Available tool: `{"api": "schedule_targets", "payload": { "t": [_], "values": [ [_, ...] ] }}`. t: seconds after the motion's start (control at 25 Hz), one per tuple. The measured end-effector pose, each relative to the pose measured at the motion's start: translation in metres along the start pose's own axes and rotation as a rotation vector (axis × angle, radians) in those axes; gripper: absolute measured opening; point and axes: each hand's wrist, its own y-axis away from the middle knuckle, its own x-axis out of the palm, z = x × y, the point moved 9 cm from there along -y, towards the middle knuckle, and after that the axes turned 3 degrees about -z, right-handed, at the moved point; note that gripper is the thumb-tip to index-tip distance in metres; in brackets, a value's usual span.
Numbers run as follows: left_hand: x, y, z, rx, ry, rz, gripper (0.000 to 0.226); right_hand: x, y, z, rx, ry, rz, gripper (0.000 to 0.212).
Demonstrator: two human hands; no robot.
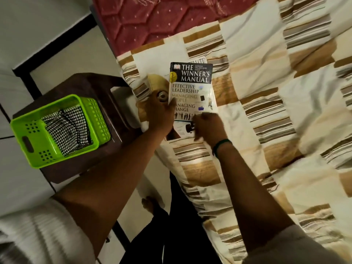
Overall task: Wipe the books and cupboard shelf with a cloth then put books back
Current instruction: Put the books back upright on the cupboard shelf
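Note:
A book titled "The Winner's Manual" [192,88] lies on top of a small stack of books on the bed. A white book [199,60] peeks out behind it, and another cover shows beneath its near end. My left hand [162,113] grips the top book's left edge, thumb on the cover. My right hand [207,126] is closed on the book's near edge, blurred. A yellowish object [157,82] lies left of the stack, partly under my left hand. A black-and-white checked cloth [66,128] sits in a green basket.
The green plastic basket [28,134] rests on a dark brown stool [89,82] left of the bed. The bed has a striped cream and brown sheet [285,111] over a red mattress [162,16]. My legs and a bare foot stand beside it.

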Motion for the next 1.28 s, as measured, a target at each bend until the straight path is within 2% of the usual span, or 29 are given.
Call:
{"api": "schedule_targets", "payload": {
  "t": [0.04, 0.08, 0.12, 0.2, 0.28, 0.36, 0.44, 0.52, 0.64, 0.72, 0.76, 0.84, 0.92, 1.0, 1.12, 1.28],
  "values": [
    [0.003, 0.002, -0.003, 0.006, 0.022, 0.008, 0.067, -0.039, -0.01, 0.008, -0.086, -0.055, -0.296, 0.034],
    [0.007, 0.002, 0.0, -0.004, 0.042, 0.017, 0.074, -0.066, -0.017, 0.013, -0.147, -0.058, -0.479, 0.04],
    [0.012, 0.003, 0.006, -0.043, 0.062, 0.043, 0.078, -0.074, -0.029, 0.019, -0.176, 0.024, -0.506, 0.053],
    [0.023, 0.005, 0.021, -0.095, 0.164, 0.116, 0.084, -0.049, -0.059, 0.023, -0.213, 0.363, -0.354, 0.089],
    [0.024, 0.013, 0.038, -0.169, 0.255, 0.173, 0.083, -0.025, -0.069, 0.029, -0.283, 0.551, -0.316, 0.108],
    [0.019, 0.015, 0.043, -0.212, 0.358, 0.206, 0.062, -0.019, -0.067, 0.032, -0.306, 0.505, -0.353, 0.115],
    [0.014, 0.01, 0.041, -0.241, 0.446, 0.243, 0.046, -0.023, -0.068, 0.022, -0.252, 0.38, -0.341, 0.117],
    [0.012, -0.001, 0.023, -0.245, 0.476, 0.269, 0.045, -0.025, -0.074, 0.018, -0.155, 0.278, -0.28, 0.126],
    [0.012, -0.015, 0.012, -0.275, 0.421, 0.193, 0.048, -0.02, -0.084, 0.016, -0.017, 0.234, -0.251, 0.14],
    [0.012, -0.013, 0.02, -0.293, 0.455, 0.156, 0.054, -0.015, -0.084, 0.015, -0.022, 0.129, -0.153, 0.131],
    [0.011, -0.007, 0.025, -0.295, 0.475, 0.164, 0.059, -0.012, -0.078, 0.013, -0.029, 0.045, -0.068, 0.117],
    [0.009, 0.015, 0.039, -0.315, 0.48, 0.243, 0.067, -0.007, -0.05, 0.004, -0.051, -0.02, 0.036, 0.077],
    [0.004, 0.054, 0.046, -0.336, 0.47, 0.338, 0.063, -0.002, -0.005, -0.022, -0.053, -0.197, 0.023, 0.044],
    [-0.014, 0.104, 0.049, -0.266, 0.503, 0.403, 0.044, 0.005, 0.052, -0.05, -0.074, -0.294, 0.009, 0.036],
    [-0.06, 0.18, 0.072, -0.24, 0.611, 0.416, 0.037, 0.028, 0.131, -0.064, -0.129, -0.196, 0.093, 0.015],
    [-0.15, 0.269, 0.123, -0.262, 0.776, 0.305, 0.036, 0.089, 0.224, -0.053, -0.232, -0.016, 0.245, 0.018]
  ]
}}
